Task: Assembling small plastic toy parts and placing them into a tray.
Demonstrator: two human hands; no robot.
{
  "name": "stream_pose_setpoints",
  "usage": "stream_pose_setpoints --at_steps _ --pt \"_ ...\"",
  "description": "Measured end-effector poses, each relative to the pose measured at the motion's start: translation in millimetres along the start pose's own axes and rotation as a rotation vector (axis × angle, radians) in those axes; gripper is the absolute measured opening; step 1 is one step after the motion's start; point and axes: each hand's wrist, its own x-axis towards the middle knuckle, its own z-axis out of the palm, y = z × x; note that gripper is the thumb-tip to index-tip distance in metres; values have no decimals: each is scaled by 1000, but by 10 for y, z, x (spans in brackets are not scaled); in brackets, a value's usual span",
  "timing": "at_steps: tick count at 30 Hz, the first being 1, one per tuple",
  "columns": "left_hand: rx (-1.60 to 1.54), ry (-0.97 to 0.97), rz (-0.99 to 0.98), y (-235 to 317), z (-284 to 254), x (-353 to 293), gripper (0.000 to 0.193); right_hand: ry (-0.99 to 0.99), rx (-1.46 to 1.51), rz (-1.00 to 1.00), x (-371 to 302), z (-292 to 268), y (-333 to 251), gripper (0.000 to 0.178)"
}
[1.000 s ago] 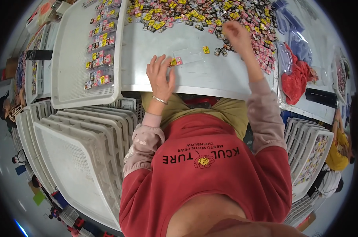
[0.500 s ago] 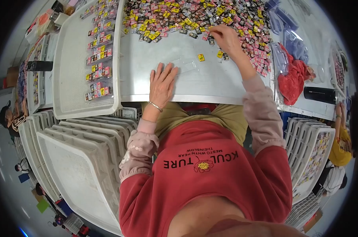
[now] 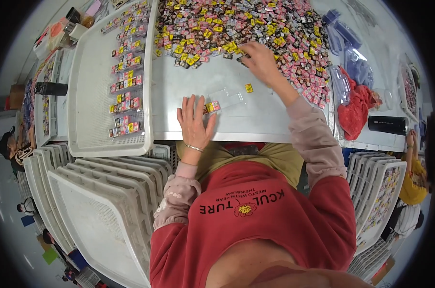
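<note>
My left hand (image 3: 195, 122) lies on the metal tabletop with its fingers stretched out and the thumb apart. Between thumb and fingers shows the end of a clear plastic holder (image 3: 233, 99), where a few small pink and yellow blocks (image 3: 211, 107) sit side by side. At the near edge of a heap of small printed blocks (image 3: 227, 29), my right hand (image 3: 258, 62) is bent over with its fingertips drawn together. What they grip, if anything, is too small to make out. One loose yellow block (image 3: 248, 88) rests on the table below that hand.
On the left stands a white tray (image 3: 90, 96) with rows of filled clear holders (image 3: 126, 82). Stacked white trays (image 3: 102, 201) flank me. To the right are a red cloth (image 3: 354, 113), a black cylinder (image 3: 388, 125) and bluish clear plastic pieces (image 3: 354, 60). Other people work at both sides.
My right hand has moved left along the heap's edge. The left hand has shifted slightly left, and blocks in the clear holder beside it have come into sight. The whole view has tilted a little.
</note>
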Motion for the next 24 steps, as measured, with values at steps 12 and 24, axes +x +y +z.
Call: stream_pose_setpoints --at_steps 12,24 --pt "-128 178 -70 17 31 30 51 -61 -301 4 1313 523 360 41" --pt "-103 179 -31 -6 32 11 50 54 -269 -177 685 -83 31 27"
